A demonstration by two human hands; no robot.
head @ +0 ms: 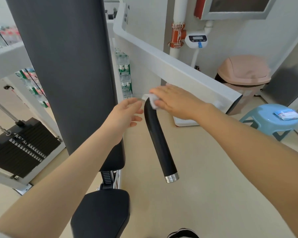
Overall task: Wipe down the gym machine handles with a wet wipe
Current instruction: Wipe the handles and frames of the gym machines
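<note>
Fingers of the right hand point(172, 100) lie together and flat, pressing the wet wipe point(151, 100) onto the upper bend of the black handle point(157, 140), which hangs from the white machine arm point(179, 69). Starting at the bend probably lets one downward stroke cover the grip to its metal end cap point(171, 179). The left hand point(126, 114) hovers just beside the handle, fingers loosely apart and holding nothing, likely ready to steady it. Both forearms reach forward, the right wrist bent down over the wipe. A wipe packet point(287, 115) rests on the blue stool point(265, 119), well apart.
</note>
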